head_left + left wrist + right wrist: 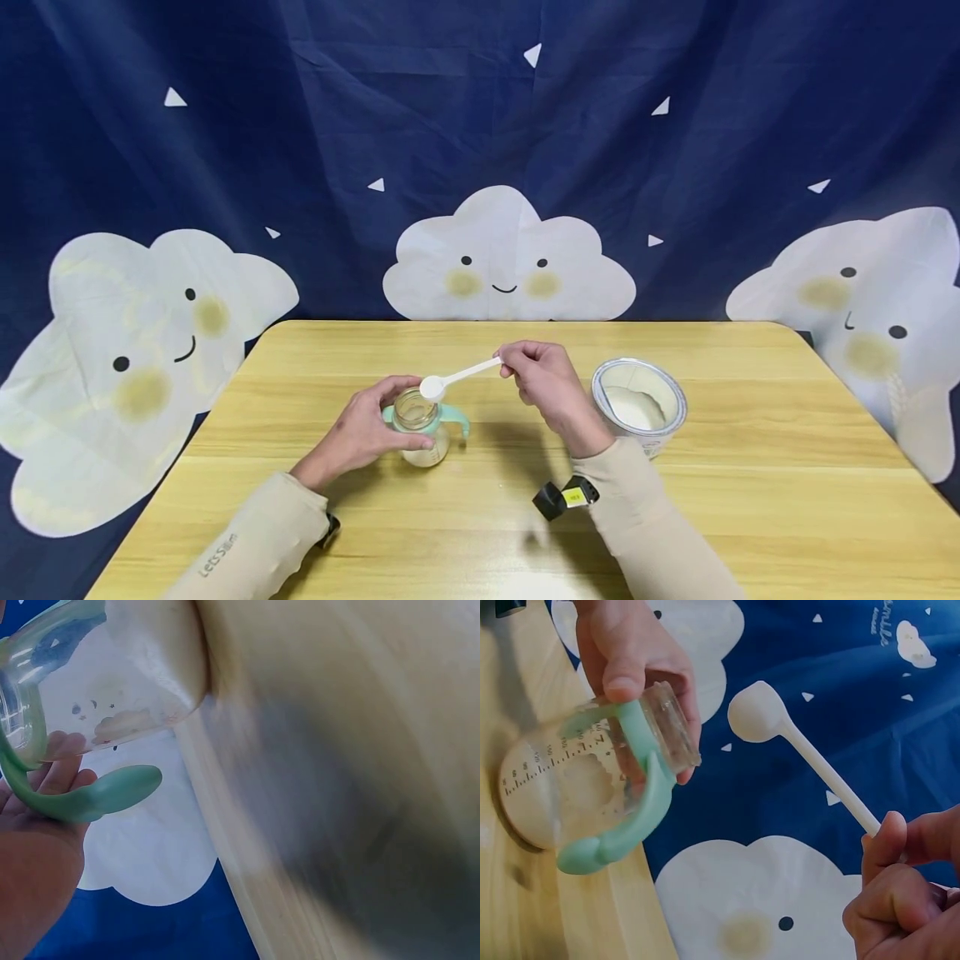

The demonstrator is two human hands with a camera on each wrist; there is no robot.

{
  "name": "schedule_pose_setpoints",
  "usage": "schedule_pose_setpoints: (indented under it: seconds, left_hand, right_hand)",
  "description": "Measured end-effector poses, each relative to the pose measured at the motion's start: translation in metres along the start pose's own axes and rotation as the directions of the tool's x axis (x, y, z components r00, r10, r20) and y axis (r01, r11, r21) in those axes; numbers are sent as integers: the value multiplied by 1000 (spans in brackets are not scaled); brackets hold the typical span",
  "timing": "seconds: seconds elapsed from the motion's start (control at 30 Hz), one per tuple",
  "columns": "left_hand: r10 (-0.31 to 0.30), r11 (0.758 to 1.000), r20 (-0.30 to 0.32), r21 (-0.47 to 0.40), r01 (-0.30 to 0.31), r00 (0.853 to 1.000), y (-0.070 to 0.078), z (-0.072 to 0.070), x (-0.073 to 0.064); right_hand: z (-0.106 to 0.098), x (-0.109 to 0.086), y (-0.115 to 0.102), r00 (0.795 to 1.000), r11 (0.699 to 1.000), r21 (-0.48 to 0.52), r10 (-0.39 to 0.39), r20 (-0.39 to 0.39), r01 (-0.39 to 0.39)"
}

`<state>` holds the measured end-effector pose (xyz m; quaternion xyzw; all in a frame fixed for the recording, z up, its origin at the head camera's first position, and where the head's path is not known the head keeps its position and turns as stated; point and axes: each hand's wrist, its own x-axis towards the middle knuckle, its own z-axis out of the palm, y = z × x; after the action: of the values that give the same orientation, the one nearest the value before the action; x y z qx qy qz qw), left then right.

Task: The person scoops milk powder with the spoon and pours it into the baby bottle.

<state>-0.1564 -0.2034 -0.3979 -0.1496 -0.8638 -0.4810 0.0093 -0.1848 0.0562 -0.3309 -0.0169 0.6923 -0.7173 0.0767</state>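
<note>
A clear baby bottle [570, 769] with mint-green handles stands uncapped on the table, some pale powder at its bottom. My left hand [358, 432] grips it around the neck, thumb on the near side. Between thumb and fingers, my right hand [546, 385] pinches the end of a long white measuring scoop [433, 388]. In the head view the scoop's bowl is over the bottle's mouth; the right wrist view shows it apart from the rim. Whether powder is in the bowl, I cannot tell. One green handle [124, 787] sticks out in the left wrist view.
An opened milk powder can [651, 445] with pale powder inside stands right of my right hand, partly behind the wrist. The wooden table [750, 517] ends at a dark blue curtain [450, 100] printed with clouds. A black wrist device [551, 500] hangs at my right sleeve.
</note>
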Motion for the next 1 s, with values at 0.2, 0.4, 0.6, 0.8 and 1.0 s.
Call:
schedule_pose_setpoints:
  seconds: [0.2,0.4,0.6,0.8,1.0]
  left_hand:
    - [-14,1000,-14,7,15,1000,-2,2,0]
    - [-13,1000,-22,19,13,1000,-3,3,-1]
    - [-3,1000,-22,16,3,1000,-4,3,0]
    - [14,1000,-22,-10,-15,1000,-5,1,0]
    - [12,1000,-27,-14,-12,1000,-5,2,-1]
  right_hand:
    - [6,1,7,1000,1000,-10,0,6,0]
    - [13,3,16,1000,1000,-23,0,31,1]
    - [16,3,19,999,999,-36,-14,47,16]
    - [17,1,19,996,997,-60,-36,86,41]
    - [15,-2,19,985,985,-143,-69,159,92]
